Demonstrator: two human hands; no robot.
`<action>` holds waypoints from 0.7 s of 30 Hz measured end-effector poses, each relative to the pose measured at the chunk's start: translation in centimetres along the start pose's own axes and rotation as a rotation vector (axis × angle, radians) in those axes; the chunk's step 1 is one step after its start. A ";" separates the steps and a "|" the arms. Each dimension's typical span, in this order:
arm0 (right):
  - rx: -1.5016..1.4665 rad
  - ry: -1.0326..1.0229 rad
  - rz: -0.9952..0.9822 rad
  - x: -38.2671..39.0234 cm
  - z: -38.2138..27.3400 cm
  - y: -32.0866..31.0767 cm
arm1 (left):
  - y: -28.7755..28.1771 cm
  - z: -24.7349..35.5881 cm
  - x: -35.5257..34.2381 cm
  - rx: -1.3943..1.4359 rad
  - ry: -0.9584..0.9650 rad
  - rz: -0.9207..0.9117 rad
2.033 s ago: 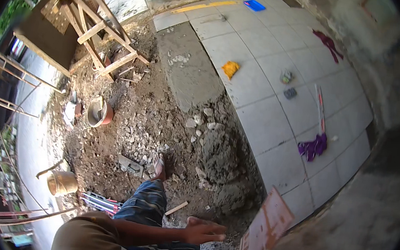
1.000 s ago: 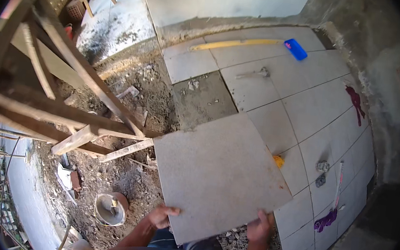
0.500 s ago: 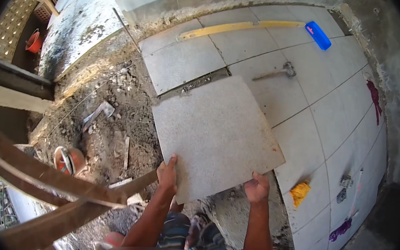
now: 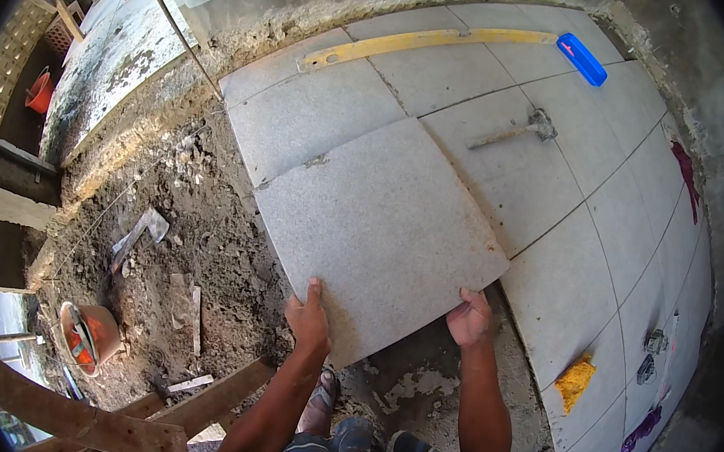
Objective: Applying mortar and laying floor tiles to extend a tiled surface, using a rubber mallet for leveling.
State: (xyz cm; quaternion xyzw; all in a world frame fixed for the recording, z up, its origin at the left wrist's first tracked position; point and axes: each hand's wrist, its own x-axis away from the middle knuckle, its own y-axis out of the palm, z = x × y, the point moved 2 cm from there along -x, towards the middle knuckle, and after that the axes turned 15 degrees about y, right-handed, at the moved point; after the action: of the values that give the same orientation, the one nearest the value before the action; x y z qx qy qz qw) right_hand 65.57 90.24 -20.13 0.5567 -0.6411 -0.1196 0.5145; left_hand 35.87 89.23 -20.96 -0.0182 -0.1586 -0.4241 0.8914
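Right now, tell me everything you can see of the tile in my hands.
The tile is a flat, light grey square with a finely speckled, matte face, apparently ceramic, and faint brownish marks near its right corner. It is face up, its near corner seemingly raised. The left hand and right hand grip adjoining edges, thumbs on top. Its two far edges border laid tiles; whether they touch is unclear.

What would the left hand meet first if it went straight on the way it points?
The grey tile that the left hand grips. Past its far edge, the laid floor tile likely comes next, though height is unclear.
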 end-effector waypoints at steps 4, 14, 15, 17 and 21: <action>-0.004 -0.008 -0.018 -0.6 0.0 -1.1 | 0.0 -0.9 0.0 -0.017 -0.040 0.022; 0.028 -0.007 0.038 -1.1 -0.3 -2.3 | 0.3 -2.2 -0.1 -0.014 -0.024 0.031; 0.022 -0.002 0.028 -1.2 -0.2 -2.3 | 0.2 -2.2 -0.1 -0.010 -0.029 0.035; 0.011 0.005 0.018 -1.4 0.0 -2.4 | 0.0 -2.3 -0.2 -0.011 -0.031 0.038; 0.011 0.013 -0.001 -1.6 0.2 -2.4 | -0.3 -2.7 -0.4 0.006 -0.031 0.027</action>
State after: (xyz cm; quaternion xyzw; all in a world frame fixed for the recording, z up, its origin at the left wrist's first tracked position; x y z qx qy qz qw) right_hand 66.57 90.66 -22.83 0.5606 -0.6380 -0.1128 0.5157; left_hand 36.11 88.93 -23.63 -0.0243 -0.1736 -0.4111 0.8946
